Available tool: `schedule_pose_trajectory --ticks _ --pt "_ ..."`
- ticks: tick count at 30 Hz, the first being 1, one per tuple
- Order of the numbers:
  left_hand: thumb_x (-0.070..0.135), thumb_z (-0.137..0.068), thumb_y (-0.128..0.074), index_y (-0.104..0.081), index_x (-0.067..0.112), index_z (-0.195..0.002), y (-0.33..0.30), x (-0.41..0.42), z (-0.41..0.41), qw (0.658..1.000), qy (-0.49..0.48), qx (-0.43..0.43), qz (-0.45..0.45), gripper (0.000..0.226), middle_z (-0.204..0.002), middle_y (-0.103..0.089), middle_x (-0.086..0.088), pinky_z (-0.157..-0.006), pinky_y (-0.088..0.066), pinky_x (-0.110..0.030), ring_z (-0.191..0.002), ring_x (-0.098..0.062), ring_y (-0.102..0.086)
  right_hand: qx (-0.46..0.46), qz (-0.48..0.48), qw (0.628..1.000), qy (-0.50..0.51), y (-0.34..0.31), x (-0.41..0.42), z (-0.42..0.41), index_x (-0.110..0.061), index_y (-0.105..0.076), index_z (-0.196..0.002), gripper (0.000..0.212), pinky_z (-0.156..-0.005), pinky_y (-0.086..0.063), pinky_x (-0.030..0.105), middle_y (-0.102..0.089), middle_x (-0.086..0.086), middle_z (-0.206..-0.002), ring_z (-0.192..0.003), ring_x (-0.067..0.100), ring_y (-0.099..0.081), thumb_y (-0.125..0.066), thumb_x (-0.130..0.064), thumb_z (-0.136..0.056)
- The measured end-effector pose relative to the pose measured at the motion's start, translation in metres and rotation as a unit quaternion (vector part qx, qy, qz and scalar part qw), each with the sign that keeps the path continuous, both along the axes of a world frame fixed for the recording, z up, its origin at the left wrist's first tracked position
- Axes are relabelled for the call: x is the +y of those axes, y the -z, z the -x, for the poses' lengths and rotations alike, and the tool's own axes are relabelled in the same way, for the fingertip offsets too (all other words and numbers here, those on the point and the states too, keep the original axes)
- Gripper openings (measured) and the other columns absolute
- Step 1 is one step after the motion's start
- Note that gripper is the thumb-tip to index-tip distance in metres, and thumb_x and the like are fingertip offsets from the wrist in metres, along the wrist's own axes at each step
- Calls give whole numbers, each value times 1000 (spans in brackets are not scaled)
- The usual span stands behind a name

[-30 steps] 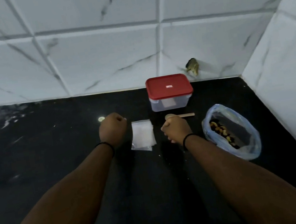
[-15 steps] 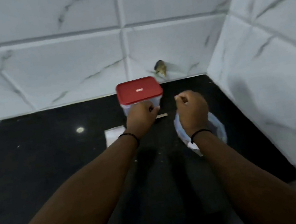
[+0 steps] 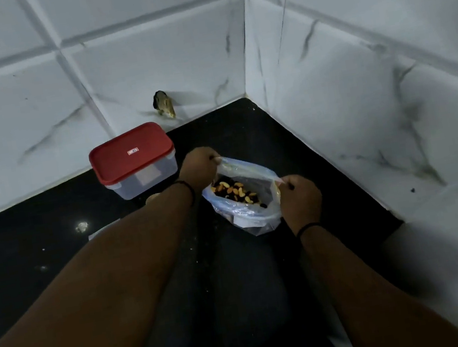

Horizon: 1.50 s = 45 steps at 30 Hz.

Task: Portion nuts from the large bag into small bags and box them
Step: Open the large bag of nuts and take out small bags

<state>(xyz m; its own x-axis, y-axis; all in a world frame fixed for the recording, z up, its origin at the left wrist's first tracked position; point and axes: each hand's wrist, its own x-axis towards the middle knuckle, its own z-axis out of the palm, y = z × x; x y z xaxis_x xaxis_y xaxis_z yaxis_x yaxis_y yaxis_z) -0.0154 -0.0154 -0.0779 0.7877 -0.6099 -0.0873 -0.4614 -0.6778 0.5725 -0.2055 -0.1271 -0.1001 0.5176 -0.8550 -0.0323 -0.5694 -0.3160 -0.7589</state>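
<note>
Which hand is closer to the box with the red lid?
Left. The left hand pinches the nut bag's far rim, just right of the box; the right hand pinches the near rim, farther away.

No text, brand, number or sign can be read here. The red lid [image 3: 131, 152] of the clear box [image 3: 144, 178] carries a small rectangular label [image 3: 132, 151] at its centre, red and white, but its print is too small and blurred to make out. A pale sticker [image 3: 149, 177] shows on the front wall of the same box, and no writing on it can be told. The large bag [image 3: 247, 209] has a whitish patch on its near side, again with nothing legible
</note>
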Motion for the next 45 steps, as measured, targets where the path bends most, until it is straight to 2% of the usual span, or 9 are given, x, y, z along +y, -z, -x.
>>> schedule_pose_trajectory --ticks 4,7,10,16,23,29,36,40,45 --pt "9 -101 -47 -66 8 -85 -1 -5 5 985 -66 159 4 25 -78 -57 -3 -71 -44 -25 -77 -19 -56 -125 -402 906 49 -6 -11 -7 -5 -71 -96 21 -67 -49 28 -69 13 -94 -73 21 -63 -55 -18 -97" --pt "2 -98 -43 -52 5 -69 -4 -8 8 883 -224 372 177 30 -69 -49 -11 -59 -43 -29 -60 -20 -49 -149 -574 801 76 -1 -19 -6 -6 -70 -90 23 -72 -54 34 -70 15 -90 -82 29 -67 -53 -21 -92" --pt "10 -100 -38 -51 4 -74 -4 -13 13 805 -257 493 205 29 -69 -49 -12 -57 -42 -31 -59 -22 -47 -136 -570 805 93 9 -25 -10 -12 -71 -102 27 -79 -52 34 -68 12 -106 -96 29 -66 -57 -30 -88" --pt "65 -93 -48 -67 0 -107 13 4 -8 948 -200 233 89 69 -104 -70 -18 -94 -54 -45 -96 -32 -67 184 -161 969 27 -4 -31 5 -3 -66 -119 101 -95 -52 42 -67 18 -118 -107 36 -65 -42 -90 -73" --pt "32 -86 -76 -64 2 -105 -6 28 14 955 -173 240 12 37 -97 -69 -16 -75 -61 -38 -83 -25 -68 94 -388 917 14 -34 8 15 -9 -65 -98 38 -32 -31 15 -54 4 -61 -35 6 -44 -63 -47 -94" --pt "5 -97 -50 -57 0 -131 -17 33 22 879 -246 387 130 35 -114 -67 -19 -80 -60 -42 -94 -32 -69 -96 -547 822 124 -36 27 8 1 -54 -119 18 -66 -59 32 -62 18 -93 -73 26 -59 -48 -4 -103" --pt "21 -100 -40 -61 5 -93 -11 27 25 678 -425 551 236 27 -99 -66 -10 -80 -49 -47 -95 -27 -64 -257 -662 673 208 -14 29 29 0 -55 -115 23 -93 -47 42 -63 19 -126 -112 30 -62 -40 -2 -98" --pt "34 -90 -45 -65 13 -112 11 16 31 634 -416 605 243 37 -111 -65 -9 -79 -51 -53 -100 -32 -61 -242 -656 672 243 -2 36 13 -12 -57 -126 38 -79 -41 34 -61 11 -114 -86 21 -57 -38 -27 -96" --pt "35 -89 -51 -51 17 -73 6 20 57 631 -411 603 263 24 -74 -52 2 -94 -47 -27 -73 -16 -54 -126 -596 767 200 5 39 5 -13 -60 -117 40 -62 -38 28 -62 8 -103 -74 20 -54 -44 -38 -89"
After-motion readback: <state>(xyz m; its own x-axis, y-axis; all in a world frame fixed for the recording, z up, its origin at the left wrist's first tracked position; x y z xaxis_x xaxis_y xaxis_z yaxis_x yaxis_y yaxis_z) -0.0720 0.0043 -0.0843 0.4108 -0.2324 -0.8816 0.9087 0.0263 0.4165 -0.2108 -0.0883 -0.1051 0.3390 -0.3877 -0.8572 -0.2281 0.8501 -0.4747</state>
